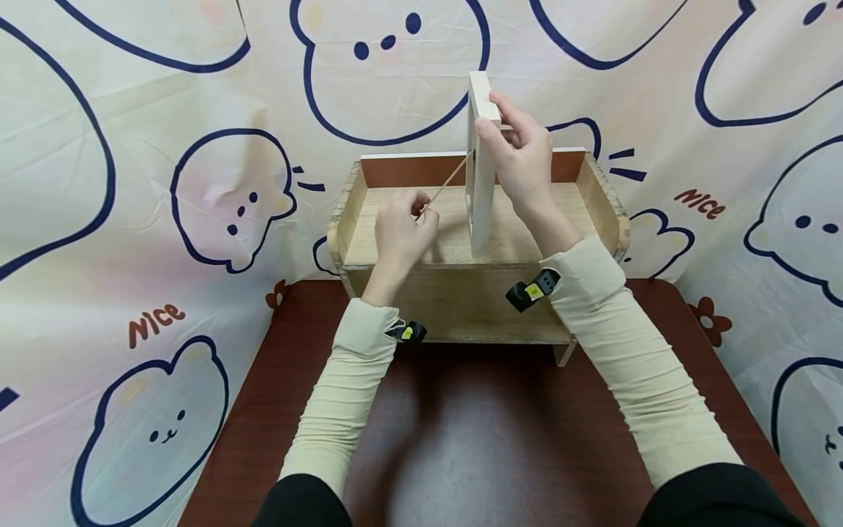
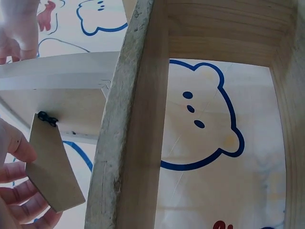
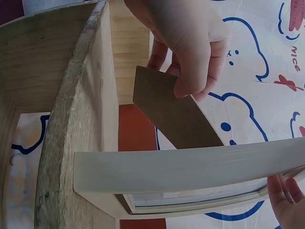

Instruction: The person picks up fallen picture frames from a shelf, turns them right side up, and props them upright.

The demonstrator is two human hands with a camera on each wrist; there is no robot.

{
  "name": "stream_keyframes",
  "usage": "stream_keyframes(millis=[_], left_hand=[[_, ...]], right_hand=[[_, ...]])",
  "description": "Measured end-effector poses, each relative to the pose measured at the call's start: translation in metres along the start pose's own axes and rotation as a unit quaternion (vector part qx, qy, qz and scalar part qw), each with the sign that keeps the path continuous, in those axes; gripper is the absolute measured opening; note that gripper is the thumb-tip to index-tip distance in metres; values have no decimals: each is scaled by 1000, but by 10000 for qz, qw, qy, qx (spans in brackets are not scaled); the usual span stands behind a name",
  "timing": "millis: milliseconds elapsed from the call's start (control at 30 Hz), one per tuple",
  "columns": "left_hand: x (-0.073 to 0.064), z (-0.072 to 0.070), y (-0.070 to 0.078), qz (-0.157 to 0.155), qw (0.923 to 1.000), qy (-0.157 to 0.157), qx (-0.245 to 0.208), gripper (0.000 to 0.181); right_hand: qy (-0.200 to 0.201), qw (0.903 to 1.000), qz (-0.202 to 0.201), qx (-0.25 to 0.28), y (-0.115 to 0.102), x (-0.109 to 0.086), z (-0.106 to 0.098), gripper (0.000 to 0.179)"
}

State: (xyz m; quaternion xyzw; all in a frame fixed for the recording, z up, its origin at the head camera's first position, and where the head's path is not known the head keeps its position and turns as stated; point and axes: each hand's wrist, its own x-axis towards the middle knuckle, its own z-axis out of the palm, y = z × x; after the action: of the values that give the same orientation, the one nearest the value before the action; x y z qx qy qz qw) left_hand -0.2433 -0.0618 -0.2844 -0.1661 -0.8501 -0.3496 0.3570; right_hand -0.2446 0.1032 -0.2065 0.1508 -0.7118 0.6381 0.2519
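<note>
A white picture frame point(image 1: 484, 183) stands upright, edge-on to me, on the upper board of a small wooden shelf point(image 1: 527, 252). At its top my right hand point(image 1: 527, 157) grips the frame, thumb on the near side and fingers reaching behind. My left hand point(image 1: 403, 228) pinches the outer end of the frame's brown support leg point(image 2: 55, 164), which is swung out at a slant to the left. A small black fitting point(image 2: 47, 119) joins the leg to the frame back in the left wrist view. In the right wrist view, the leg is partly hidden behind the frame's edge.
The shelf has raised side walls point(image 1: 602, 201) and a reddish-brown back strip point(image 1: 415, 172). It stands at the far end of a dark red-brown table point(image 1: 461, 439). A cartoon-printed cloth point(image 1: 230, 197) hangs behind and around it.
</note>
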Motion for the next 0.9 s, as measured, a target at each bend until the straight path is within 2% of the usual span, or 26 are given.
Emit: stream_keyframes(millis=[167,533,900], left_hand=[[-1,-1,-1,207,9993,99,307,12],[-3,1,-8,263,9990,340,71,11],[-6,-3,-12,155,9996,217,-7,13]], right_hand=[[-17,10000,-16,-65,-2,0,4,45],[-99,9998,-85,-169,-4,1,14,45],[-273,9972,-288,-629,-6,2,22,46]])
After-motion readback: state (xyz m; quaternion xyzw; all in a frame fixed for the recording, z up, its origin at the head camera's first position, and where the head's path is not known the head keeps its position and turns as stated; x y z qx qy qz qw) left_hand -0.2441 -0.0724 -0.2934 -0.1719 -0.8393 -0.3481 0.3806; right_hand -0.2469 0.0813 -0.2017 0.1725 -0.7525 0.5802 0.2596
